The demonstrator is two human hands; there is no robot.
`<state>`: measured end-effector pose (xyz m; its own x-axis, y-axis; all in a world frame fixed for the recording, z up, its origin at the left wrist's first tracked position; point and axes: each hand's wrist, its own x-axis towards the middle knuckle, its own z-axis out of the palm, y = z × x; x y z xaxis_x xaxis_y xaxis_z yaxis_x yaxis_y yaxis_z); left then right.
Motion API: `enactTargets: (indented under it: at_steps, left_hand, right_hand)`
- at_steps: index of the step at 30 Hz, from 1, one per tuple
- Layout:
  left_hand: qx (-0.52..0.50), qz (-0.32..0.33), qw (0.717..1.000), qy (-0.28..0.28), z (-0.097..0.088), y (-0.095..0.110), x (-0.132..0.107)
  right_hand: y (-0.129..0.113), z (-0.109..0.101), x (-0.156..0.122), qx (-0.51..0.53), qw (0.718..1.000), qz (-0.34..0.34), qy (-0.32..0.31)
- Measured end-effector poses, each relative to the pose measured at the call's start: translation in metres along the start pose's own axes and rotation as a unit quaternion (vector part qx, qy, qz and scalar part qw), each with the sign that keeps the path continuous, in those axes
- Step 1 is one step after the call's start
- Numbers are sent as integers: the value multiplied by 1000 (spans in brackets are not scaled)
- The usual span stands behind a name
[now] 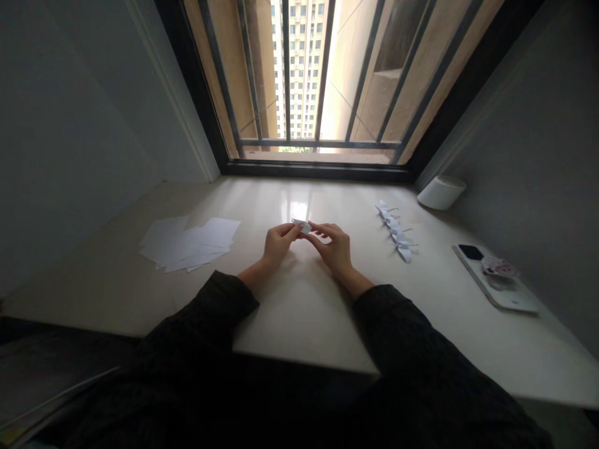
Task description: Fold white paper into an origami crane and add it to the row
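Between my hands, above the white sill, is a small folded white paper piece (306, 228). My left hand (279, 242) pinches it from the left with thumb and fingers. From the right, my right hand (333, 244) grips its other edge between thumb and forefinger, the remaining fingers curled. The fingers partly cover the paper, so its full shape is hidden. To the right stands a row of several folded paper cranes (395, 229). On the left lies a loose spread of white paper sheets (194, 244), some overlapping.
A phone (496, 280) with a round grip on its back lies at the right. Behind it, a white cylindrical object (441, 192) stands against the right wall. The barred window (318, 168) borders the sill (299, 324) at the back; its front edge is close to my body.
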<state>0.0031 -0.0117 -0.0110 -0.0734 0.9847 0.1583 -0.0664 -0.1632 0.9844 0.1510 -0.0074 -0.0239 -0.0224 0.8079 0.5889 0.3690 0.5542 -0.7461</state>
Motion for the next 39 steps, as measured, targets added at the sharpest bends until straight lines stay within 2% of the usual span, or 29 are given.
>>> enactTargets:
  at_steps: [8,19,25,32,36,39]
  left_hand:
    - [-42,-37,998,-14,-2,-1,0]
    - [-50,-52,997,-2,-3,1,0]
    - [-40,-49,998,0,-3,2,0]
    - [12,8,1000,-27,-3,3,-1]
    - [63,53,996,-35,-4,0,-1]
    - [93,57,993,-35,-4,-4,0]
  right_hand:
    - [3,-2,0,-26,999,-46,4]
    - [-1,-1,3,92,993,74,-19]
    - [0,-1,5,141,983,113,-39]
    - [7,1,5,156,976,152,-11]
    - [9,2,5,141,979,144,1]
    - [8,3,5,128,983,133,6]
